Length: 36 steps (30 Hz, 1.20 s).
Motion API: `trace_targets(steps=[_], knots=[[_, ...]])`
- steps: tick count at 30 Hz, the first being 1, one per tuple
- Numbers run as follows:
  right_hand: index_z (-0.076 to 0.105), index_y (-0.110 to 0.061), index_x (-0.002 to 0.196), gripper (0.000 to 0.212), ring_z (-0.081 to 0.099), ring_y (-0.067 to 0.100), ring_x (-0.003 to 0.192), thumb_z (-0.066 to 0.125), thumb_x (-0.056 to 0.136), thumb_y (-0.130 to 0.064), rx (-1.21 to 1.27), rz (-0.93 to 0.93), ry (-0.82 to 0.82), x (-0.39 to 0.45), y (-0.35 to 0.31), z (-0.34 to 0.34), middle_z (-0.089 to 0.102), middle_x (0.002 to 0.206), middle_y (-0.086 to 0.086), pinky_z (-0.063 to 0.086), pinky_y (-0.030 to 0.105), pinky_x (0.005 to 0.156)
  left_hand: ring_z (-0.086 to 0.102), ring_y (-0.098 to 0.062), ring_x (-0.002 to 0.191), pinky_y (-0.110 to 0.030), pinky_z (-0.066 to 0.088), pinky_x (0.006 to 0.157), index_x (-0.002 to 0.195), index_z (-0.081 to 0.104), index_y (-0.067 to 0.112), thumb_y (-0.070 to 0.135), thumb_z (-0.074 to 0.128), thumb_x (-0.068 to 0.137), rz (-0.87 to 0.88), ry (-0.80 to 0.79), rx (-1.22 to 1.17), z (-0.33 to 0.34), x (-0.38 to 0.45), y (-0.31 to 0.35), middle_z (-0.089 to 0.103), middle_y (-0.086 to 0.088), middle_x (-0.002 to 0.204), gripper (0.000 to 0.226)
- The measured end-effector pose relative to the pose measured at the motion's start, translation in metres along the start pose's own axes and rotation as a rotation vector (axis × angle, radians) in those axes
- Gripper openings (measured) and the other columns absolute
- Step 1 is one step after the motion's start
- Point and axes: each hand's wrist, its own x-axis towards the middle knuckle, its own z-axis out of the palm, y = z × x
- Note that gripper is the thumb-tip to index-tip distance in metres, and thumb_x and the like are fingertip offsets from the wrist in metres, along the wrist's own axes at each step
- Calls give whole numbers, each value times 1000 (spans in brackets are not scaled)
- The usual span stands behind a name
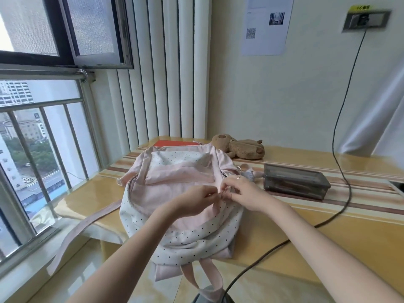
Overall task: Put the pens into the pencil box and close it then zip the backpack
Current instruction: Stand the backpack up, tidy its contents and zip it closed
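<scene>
One table (328, 232) held everything, its near edge overhung by the pink backpack (175, 204), which lay lengthwise away from the person. Open tabletop lay right of it, crossed by a black cable (341, 171). The closed pencil box (296, 181) sat beside it. Left hand (196, 199) and right hand (242, 193) pinched the bag's zipper area.

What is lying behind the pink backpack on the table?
Behind the backpack a red flat thing shows only its top edge; the rest is covered. A brown plush toy lies beside it.
</scene>
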Motion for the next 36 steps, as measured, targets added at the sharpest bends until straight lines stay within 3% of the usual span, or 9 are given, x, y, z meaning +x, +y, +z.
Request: trace_targets(steps=[6,11,16,20,23,25,29,31,36], knots=[[50,-22,83,14,47,15,71,59,90,-16,-3,236,291,-8,30,-22,50,72,-13,31,25,56,30,-7,53,-22,27,54,63,40,17,26,47,96,20,18,-53,-39,-26,-15,37,6,60,36],[56,-36,114,29,47,13,109,57,88,-24,-238,-16,236,7,-16,-10,61,113,-11,33,35,89,27,-2,48,-17,26,49,67,42,11,14,45,97,30,95,-170,-40,-28,-13,33,6,60,30],[68,-18,96,26,52,18,80,48,91,-3,-113,-32,177,11,-21,-5,56,77,-6,32,28,63,25,-3,46,-18,22,48,61,41,15,13,49,95,25,78,-174,-47,-24,-12,30,7,57,35],[67,-34,105,39,57,28,102,40,93,-8,-20,267,256,12,21,-17,67,105,6,47,39,84,26,-9,52,-24,22,53,59,42,7,17,51,94,-41,168,-95,-75,-44,-39,30,-1,58,38],[58,-40,112,31,47,23,124,45,92,-20,-96,109,238,19,-13,-11,59,124,-10,34,43,102,26,-14,55,-40,32,62,62,41,1,21,47,92,-52,275,-91,-84,-48,-54,32,-6,60,36],[48,-42,126,34,47,18,124,46,92,-39,-29,-23,116,27,-55,-2,55,124,-15,31,45,105,26,-17,55,-48,38,87,61,41,5,27,45,90,-54,314,-13,-81,-40,-54,35,-7,59,37],[64,-21,104,27,56,22,95,43,98,-37,-69,-90,32,47,-77,23,64,95,2,47,41,85,26,-18,55,-36,35,81,56,38,20,34,45,86,-47,336,2,-76,-31,-58,34,-5,57,34],[67,-18,98,23,57,24,99,45,98,-26,-8,-80,125,46,-67,20,67,98,5,43,40,91,30,-17,59,-31,28,66,63,44,11,19,49,93,-83,317,-74,-83,-34,-81,34,-8,62,32],[54,-25,77,25,62,24,85,41,96,-35,26,-43,204,29,-47,14,67,80,7,40,40,94,54,-23,70,-32,40,65,81,66,3,29,55,90,-301,319,-136,-107,-37,-156,62,-11,75,30]])
